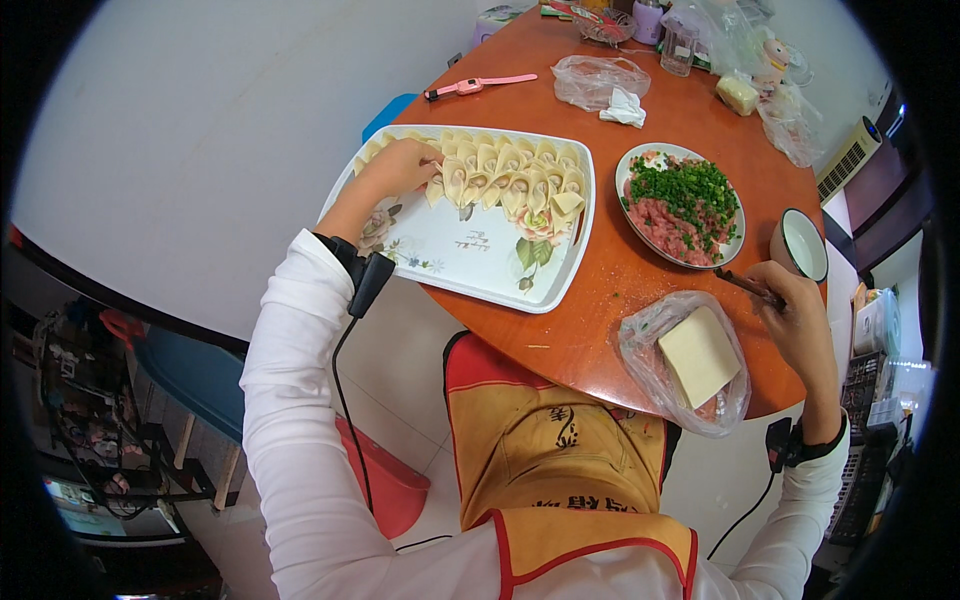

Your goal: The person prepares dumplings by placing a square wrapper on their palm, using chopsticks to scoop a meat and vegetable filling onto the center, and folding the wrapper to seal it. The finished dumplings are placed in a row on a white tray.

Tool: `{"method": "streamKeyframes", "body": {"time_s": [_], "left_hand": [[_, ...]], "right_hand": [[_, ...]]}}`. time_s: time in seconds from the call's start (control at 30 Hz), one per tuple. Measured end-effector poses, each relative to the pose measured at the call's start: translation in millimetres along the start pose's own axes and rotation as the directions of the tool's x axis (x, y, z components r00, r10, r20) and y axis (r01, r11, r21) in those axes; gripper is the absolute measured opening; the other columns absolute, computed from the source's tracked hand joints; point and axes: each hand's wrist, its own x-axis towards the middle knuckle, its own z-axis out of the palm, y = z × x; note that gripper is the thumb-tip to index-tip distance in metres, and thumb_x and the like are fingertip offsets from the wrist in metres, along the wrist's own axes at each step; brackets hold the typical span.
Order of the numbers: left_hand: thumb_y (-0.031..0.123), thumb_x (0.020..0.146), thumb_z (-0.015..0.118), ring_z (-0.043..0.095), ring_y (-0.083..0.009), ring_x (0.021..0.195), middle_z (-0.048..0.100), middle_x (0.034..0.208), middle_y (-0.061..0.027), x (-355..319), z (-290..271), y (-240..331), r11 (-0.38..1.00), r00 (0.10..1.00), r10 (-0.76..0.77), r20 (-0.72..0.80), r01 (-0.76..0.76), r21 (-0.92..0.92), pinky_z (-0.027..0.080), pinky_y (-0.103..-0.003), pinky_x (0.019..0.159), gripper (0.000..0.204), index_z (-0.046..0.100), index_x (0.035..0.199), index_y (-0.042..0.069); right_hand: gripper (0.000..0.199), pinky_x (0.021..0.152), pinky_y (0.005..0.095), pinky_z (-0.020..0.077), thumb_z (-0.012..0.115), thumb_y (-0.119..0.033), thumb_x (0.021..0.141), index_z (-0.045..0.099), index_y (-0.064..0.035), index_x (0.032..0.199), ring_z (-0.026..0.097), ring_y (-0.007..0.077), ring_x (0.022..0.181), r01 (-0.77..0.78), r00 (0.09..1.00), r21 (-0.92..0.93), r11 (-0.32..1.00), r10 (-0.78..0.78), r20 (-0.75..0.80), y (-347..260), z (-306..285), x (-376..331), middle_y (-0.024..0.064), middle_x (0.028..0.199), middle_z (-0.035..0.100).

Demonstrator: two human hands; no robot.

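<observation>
At the left side of a white flower-patterned tray [455,268], my left hand [405,166] pinches a folded wonton [434,189] at the end of the front row. Several rows of pale wontons [515,180] fill the tray's far half. My right hand [797,312] is closed around dark chopsticks [745,284], their tips by the near rim of a round plate. That plate [683,263] carries pink minced meat [668,222] and chopped green onion [690,190]. Close to my right hand, a stack of square wonton wrappers [698,355] lies on an open clear plastic bag [640,335].
A white bowl [803,243] stands at the table's right edge. Farther back are a pink-strapped watch [480,86], a crumpled plastic bag [600,80], a white tissue [624,108], a clear cup [677,52] and more bags. A red stool [385,480] is below on the left.
</observation>
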Motion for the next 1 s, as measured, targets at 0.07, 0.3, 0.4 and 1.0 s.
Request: {"method": "streamKeyframes", "body": {"time_s": [0.07, 0.3, 0.4, 1.0], "left_hand": [[0.01, 0.085, 0.051, 0.064, -0.0136, 0.063, 0.067, 0.077, -0.0089, 2, 2, 1, 1.0, 1.0, -0.021, 0.01, 0.021, -0.001, 0.051, -0.025, 0.062, 0.026, 0.067, 0.105, 0.005], [0.012, 0.082, 0.054, 0.063, -0.0168, 0.062, 0.067, 0.07, -0.0101, 2, 6, -3, 0.998, 0.999, -0.036, -0.029, 0.035, -0.052, 0.048, -0.031, 0.062, 0.025, 0.069, 0.1, 0.005], [0.011, 0.081, 0.055, 0.063, -0.0149, 0.063, 0.067, 0.076, -0.0091, 0, 6, -5, 1.0, 0.994, 0.024, -0.102, -0.026, -0.013, 0.05, -0.028, 0.062, 0.024, 0.068, 0.099, 0.003], [0.014, 0.085, 0.054, 0.064, -0.019, 0.077, 0.067, 0.085, -0.0145, -2, -4, 3, 0.996, 0.993, -0.082, 0.085, 0.078, 0.054, 0.05, -0.031, 0.073, 0.029, 0.063, 0.11, 0.002]], "right_hand": [[0.016, 0.056, 0.0323, 0.0442, 0.063, 0.005, 0.073, 0.058, 0.0012, 0.087, 0.06, 0.0288, 0.063, -0.012, 1.0, -0.004, 1.0, 0.012, 0.003, 0, 0, 0, 0.0166, 0.069, 0.057], [0.016, 0.056, 0.0325, 0.0441, 0.063, 0.005, 0.072, 0.058, 0.0014, 0.087, 0.06, 0.0291, 0.062, -0.023, 1.0, 0.012, 1.0, 0.023, 0.01, -1, 0, 0, 0.017, 0.068, 0.057], [0.015, 0.056, 0.0333, 0.0438, 0.063, 0.004, 0.072, 0.058, 0.0013, 0.086, 0.059, 0.0299, 0.062, -0.01, 1.0, 0.013, 1.0, 0.01, 0.003, 1, 0, -2, 0.017, 0.068, 0.056], [0.027, 0.063, 0.0377, 0.047, 0.071, -0.017, 0.073, 0.059, -0.0069, 0.094, 0.061, 0.0293, 0.074, 0.208, 0.86, 0.177, 0.962, -0.266, 0.436, 18, -3, -33, 0.008, 0.082, 0.063]]}}
